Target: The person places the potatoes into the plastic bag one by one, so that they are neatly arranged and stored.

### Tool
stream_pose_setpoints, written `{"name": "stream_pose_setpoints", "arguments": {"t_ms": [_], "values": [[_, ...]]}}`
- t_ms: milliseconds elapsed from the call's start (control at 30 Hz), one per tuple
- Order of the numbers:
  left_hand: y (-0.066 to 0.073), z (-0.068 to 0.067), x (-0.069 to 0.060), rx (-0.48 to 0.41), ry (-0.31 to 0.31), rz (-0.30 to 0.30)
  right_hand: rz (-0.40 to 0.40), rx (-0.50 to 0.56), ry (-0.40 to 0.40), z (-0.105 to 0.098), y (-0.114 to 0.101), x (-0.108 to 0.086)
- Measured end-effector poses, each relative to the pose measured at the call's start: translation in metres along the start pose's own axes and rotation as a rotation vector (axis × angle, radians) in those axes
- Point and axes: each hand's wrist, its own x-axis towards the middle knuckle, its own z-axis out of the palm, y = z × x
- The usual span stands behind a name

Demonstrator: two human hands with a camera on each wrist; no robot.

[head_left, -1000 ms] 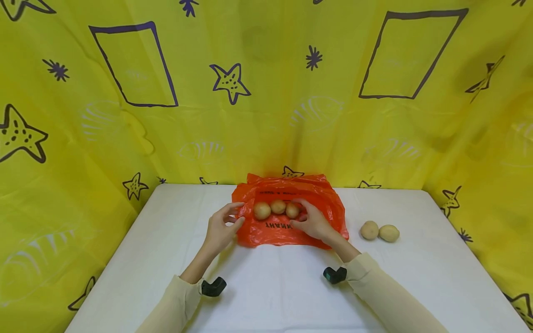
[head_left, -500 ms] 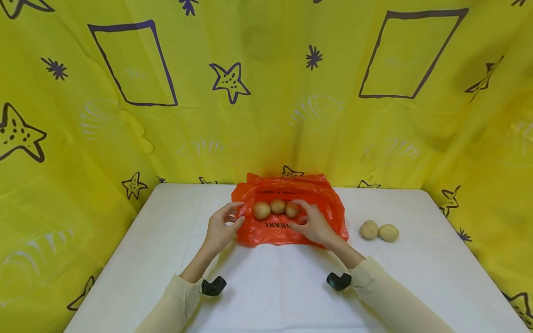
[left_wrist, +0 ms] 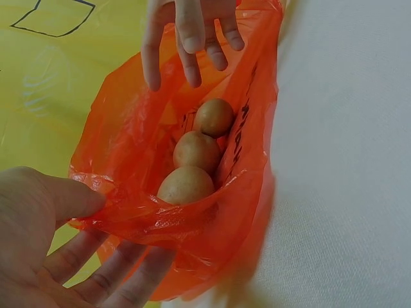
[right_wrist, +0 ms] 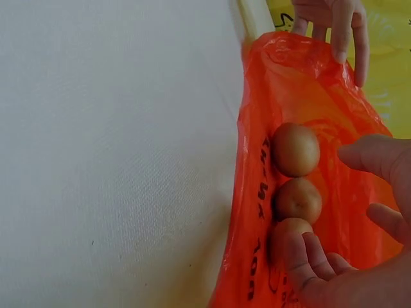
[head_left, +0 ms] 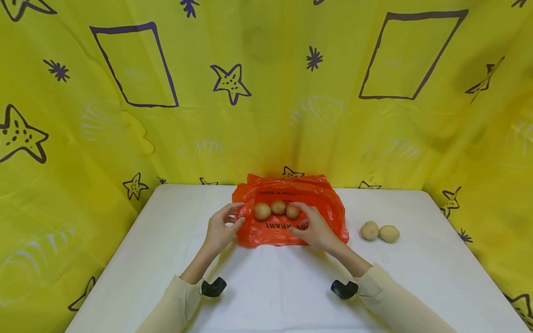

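White table [head_left: 270,286]: red bag [head_left: 270,237], long axis left-to-right

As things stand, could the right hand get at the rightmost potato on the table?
Probably yes: the right hand appears to hold nothing, and the rightmost potato lies uncovered outside the red bag, with the neighbouring potato close on its left.
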Motion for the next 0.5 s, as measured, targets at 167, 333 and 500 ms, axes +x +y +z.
{"name": "stream_pose_setpoints", "arguments": {"t_ms": [167,333,500], "values": [[0.0012,-0.0006,-0.0005,-0.006,0.002,-0.001,-0.016,0.011,-0.007,-0.0004,-0.0033,-0.0029],[0.0012,-0.0004,-0.0005,-0.011,0.006,0.003,-0.041,0.014,-0.008,-0.0032,-0.0075,-0.0059],[0.0021,0.0000,-0.0008,-0.007,0.006,-0.010,-0.077,0.023,-0.008,-0.0059,-0.0095,-0.0079]]}}
